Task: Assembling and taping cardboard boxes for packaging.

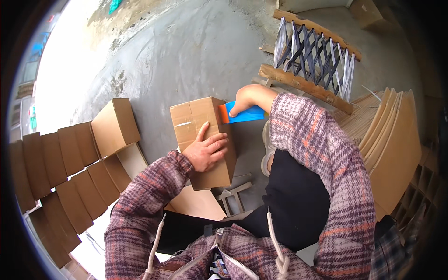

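Note:
A closed brown cardboard box (193,112) stands in front of me, with a shiny strip and a pale glint on its face. My left hand (205,151) lies flat on that box, thumb apart and fingers stretched toward its right edge. At the box's right side, my right hand (249,100) is closed round a blue and orange tape dispenser (247,114). The dispenser's orange end touches or nearly touches the carton. Its underside and some of my right fingers are hidden.
Rows of brown cartons (70,149) stack up at left, one larger carton (116,126) among them. Flat cardboard sheets (392,154) lean at right. A wooden frame laced with dark and white straps (312,51) sits on the concrete floor (186,56). Below the box is a small stand (235,196).

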Motion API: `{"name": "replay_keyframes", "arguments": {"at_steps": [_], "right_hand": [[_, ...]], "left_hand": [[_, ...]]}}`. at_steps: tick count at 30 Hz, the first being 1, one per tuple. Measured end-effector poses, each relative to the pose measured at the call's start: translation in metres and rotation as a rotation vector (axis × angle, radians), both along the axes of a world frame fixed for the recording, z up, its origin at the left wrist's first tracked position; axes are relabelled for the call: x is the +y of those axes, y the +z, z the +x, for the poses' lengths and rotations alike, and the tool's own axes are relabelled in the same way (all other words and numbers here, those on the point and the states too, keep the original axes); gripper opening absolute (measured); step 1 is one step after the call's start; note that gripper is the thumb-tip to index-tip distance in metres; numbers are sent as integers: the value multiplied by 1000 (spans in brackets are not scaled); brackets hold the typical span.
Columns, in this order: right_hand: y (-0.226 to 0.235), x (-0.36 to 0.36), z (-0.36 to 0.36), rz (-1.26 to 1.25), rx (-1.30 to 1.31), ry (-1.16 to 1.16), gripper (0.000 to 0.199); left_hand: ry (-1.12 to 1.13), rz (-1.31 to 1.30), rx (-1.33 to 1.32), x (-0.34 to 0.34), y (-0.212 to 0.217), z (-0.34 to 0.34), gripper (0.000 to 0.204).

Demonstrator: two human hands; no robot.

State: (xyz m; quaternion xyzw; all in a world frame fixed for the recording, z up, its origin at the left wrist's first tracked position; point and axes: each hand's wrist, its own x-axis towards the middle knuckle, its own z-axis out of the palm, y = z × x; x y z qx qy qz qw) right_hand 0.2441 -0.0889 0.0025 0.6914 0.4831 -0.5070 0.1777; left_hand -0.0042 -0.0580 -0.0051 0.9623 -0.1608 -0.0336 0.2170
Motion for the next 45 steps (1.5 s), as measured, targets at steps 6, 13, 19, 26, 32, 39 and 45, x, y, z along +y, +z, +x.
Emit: {"name": "replay_keyframes", "arguments": {"at_steps": [6,13,19,26,32,39,45], "right_hand": [[-7,-1,0,-24,9,-94,65],[-16,12,3,-124,76,-62,52],[-56,-21,14,-58,-99,-27,53],[12,-68,31,188,37,-236,79],[93,-55,10,475,143,-539,81],[126,-28,-7,553,379,-638,70],[58,-6,-30,763,-75,-746,75]], "left_hand": [[1,74,-33,-2,1,0,39],[-2,55,-32,-8,-1,3,34],[5,60,-9,-10,-2,1,39],[233,14,-87,-3,5,-3,65],[682,209,-56,-19,6,-21,77],[960,229,13,-31,8,-31,77],[1198,-27,-156,-23,-10,-38,86]]}}
